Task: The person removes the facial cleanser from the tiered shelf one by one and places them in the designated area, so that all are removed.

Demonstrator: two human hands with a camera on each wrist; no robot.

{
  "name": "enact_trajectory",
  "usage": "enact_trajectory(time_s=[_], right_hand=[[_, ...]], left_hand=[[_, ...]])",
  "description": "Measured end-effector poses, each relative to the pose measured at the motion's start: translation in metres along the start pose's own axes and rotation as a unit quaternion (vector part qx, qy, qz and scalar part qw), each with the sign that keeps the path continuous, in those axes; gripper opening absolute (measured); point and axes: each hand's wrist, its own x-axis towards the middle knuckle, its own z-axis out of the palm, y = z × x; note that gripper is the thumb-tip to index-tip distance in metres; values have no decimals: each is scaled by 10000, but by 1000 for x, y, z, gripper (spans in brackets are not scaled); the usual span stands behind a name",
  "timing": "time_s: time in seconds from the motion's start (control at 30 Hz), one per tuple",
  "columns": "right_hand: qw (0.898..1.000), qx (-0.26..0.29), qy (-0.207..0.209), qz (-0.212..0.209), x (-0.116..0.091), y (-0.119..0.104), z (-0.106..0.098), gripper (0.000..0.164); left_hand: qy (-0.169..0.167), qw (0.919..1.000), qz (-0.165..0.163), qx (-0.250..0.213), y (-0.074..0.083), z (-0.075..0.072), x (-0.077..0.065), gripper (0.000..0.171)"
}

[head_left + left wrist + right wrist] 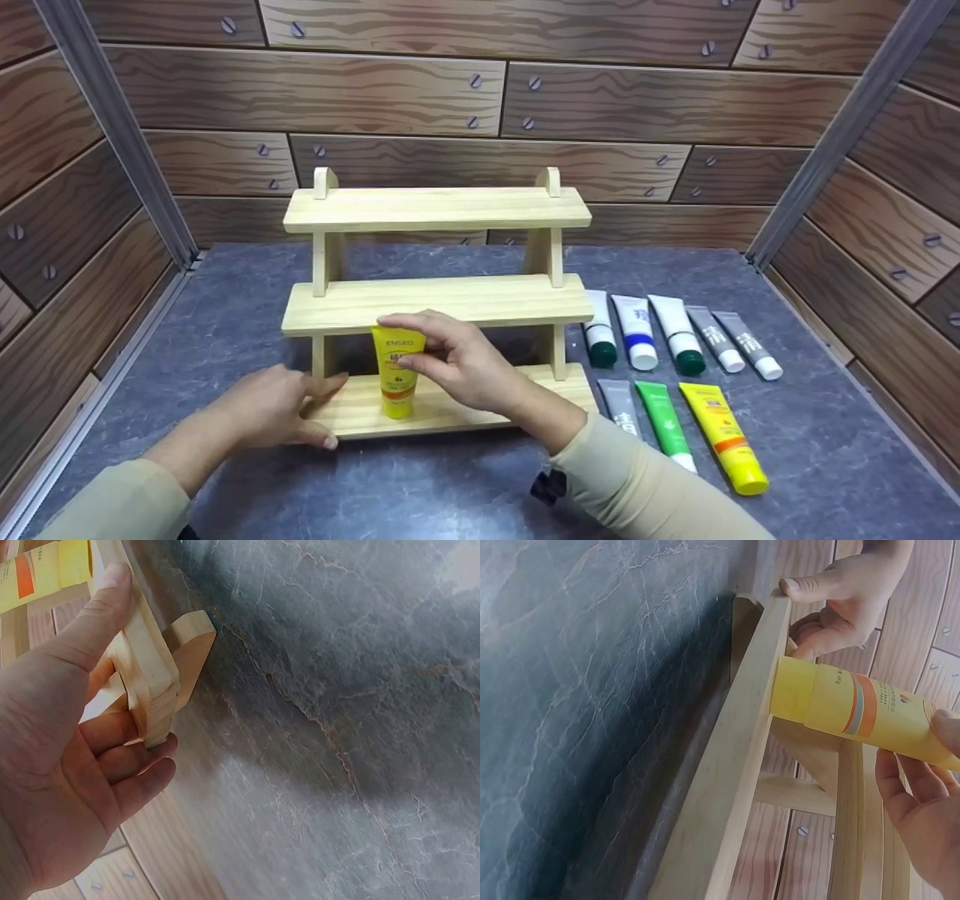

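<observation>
A three-tier wooden shelf [442, 304] stands on the dark marbled table. On its lowest board a yellow tube [398, 375] stands upright, cap down, left of the middle. My right hand [472, 360] pinches the tube's upper part between thumb and fingers; the right wrist view shows the tube's cap [793, 688] right at the board. My left hand [274, 405] grips the left end of that lowest board, thumb on the front edge. In the left wrist view its fingers [120, 757] curl around the board's end [154, 675].
Right of the shelf lie several tubes in two rows. The back row has white tubes, one with a blue band [637, 330], and grey ones [746, 345]. In front lie a grey tube [619, 405], a green tube [665, 424] and another yellow tube [724, 439]. Wood-patterned walls [480, 97] surround the table.
</observation>
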Motion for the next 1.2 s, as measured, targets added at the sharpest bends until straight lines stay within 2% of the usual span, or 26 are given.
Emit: enact_trajectory(time_s=[0.33, 0.67, 0.97, 1.2], right_hand=[[9993, 115, 71, 337, -8, -4, -16, 50], [9941, 382, 290, 974, -30, -15, -56, 53], [9944, -45, 587, 883, -54, -17, -99, 55], [9893, -408, 770, 1170, -80, -22, -135, 57]], left_hand=[[119, 9998, 160, -11, -2, 2, 0, 91], [208, 9995, 240, 45, -1, 3, -1, 91], [222, 9995, 207, 22, -1, 4, -3, 92], [208, 9996, 201, 35, -1, 3, -2, 91]])
